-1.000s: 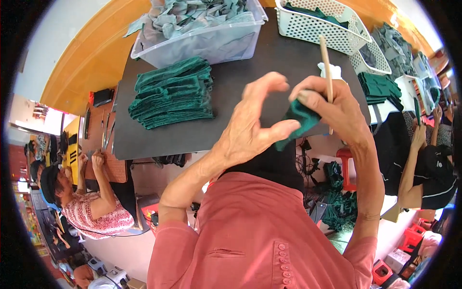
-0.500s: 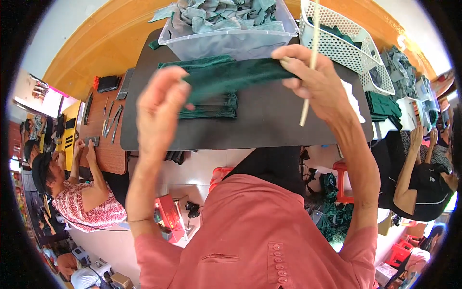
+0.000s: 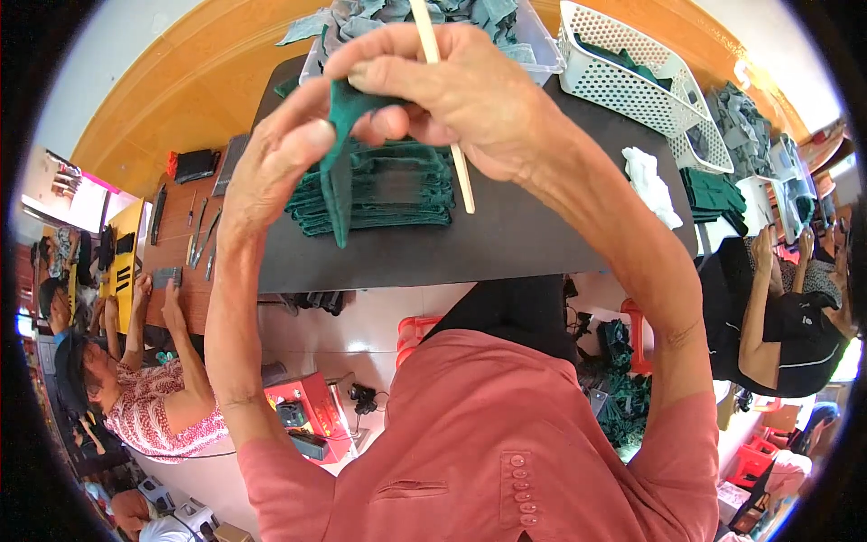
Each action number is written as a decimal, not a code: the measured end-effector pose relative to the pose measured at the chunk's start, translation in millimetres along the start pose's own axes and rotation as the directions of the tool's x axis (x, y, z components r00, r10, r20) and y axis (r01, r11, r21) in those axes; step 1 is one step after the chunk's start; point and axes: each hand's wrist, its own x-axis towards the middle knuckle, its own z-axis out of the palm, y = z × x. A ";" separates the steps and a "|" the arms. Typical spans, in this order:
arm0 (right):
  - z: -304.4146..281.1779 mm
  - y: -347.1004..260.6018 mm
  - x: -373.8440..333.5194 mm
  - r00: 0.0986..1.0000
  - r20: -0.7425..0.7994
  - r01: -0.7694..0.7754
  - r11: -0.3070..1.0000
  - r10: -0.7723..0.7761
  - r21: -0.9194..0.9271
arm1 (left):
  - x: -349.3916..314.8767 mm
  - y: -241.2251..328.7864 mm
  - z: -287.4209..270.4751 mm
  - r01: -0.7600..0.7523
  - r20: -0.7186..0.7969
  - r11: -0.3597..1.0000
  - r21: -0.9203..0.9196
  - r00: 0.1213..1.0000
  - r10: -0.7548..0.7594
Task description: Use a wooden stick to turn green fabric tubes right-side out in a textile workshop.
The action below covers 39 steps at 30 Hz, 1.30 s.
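Note:
A dark green velvet strip (image 3: pixel 338 185) hangs folded over above the table, its two layers pointing down. My left hand (image 3: pixel 271 154) pinches its edge between thumb and fingers. My right hand (image 3: pixel 479 95) grips the upper end of the same strip, close beside the left. A thin pale wooden stick (image 3: pixel 463 185) is tucked between the right hand's fingers and slants down past the palm. Behind and below my hands lies a neat stack of green velvet pieces (image 3: pixel 406 203) on the dark table (image 3: pixel 542 226).
At the back stands a clear plastic bin (image 3: pixel 544 70) heaped with grey-green cloth pieces. White perforated baskets (image 3: pixel 614 90) are at the back right, near a crumpled white cloth (image 3: pixel 648 185). Co-workers sit at tables on both sides. Tweezers-like tools (image 3: pixel 200 230) lie on the left table.
The strip was stretched flat between my hands and now hangs folded. My right hand has moved left to meet the left hand, bringing the stick along.

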 end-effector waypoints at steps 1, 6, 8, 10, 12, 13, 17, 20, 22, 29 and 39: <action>-2.1 -0.9 2.6 0.999 -0.003 0.040 0.999 -0.040 0.032 | 0.5 -0.6 -9.2 0.107 0.142 0.989 0.100 0.983 -0.121; -27.4 20.3 3.1 0.984 -0.170 0.057 0.998 -0.058 -0.011 | -10.0 -5.2 -45.6 0.305 0.168 0.925 0.225 0.923 -0.345; -30.6 30.8 -0.7 0.972 -0.234 0.029 0.999 -0.037 -0.038 | -10.1 -7.7 -49.0 0.297 0.132 0.934 0.198 0.936 -0.325; -34.4 42.6 -2.3 0.961 -0.274 -0.051 0.994 0.023 -0.095 | -5.5 -10.0 -54.3 0.232 0.050 0.953 0.196 0.968 -0.246; -33.7 52.1 -1.8 0.961 -0.276 -0.059 0.990 0.021 -0.131 | -3.2 -13.8 -57.9 0.228 0.033 0.944 0.237 0.970 -0.242; -32.3 57.9 -1.1 0.959 -0.283 -0.050 0.979 -0.008 -0.198 | -3.2 -17.4 -57.5 0.202 -0.018 0.936 0.288 0.978 -0.206; -36.0 79.0 -2.7 0.960 -0.263 -0.017 0.915 -0.098 -0.403 | -8.8 -28.2 -64.8 0.249 -0.116 0.754 0.608 0.967 -0.226; -33.5 83.0 -10.7 0.947 -0.249 0.013 0.795 -0.205 -0.606 | -19.2 -38.0 -60.4 0.172 -0.155 0.561 0.810 0.985 -0.077; -33.1 78.9 -19.8 0.948 -0.226 0.024 0.755 -0.226 -0.655 | -27.4 -37.3 -57.1 0.189 -0.162 0.528 0.828 0.982 -0.097; -27.8 85.9 -14.9 0.869 0.008 0.316 0.542 -0.495 -0.778 | -40.2 -35.4 -21.6 -0.186 0.108 0.338 0.923 0.966 0.236; -32.7 129.5 -43.5 0.908 0.032 0.248 0.474 -0.417 -0.845 | -61.6 -75.7 -20.2 0.016 -0.094 0.561 0.828 0.990 0.110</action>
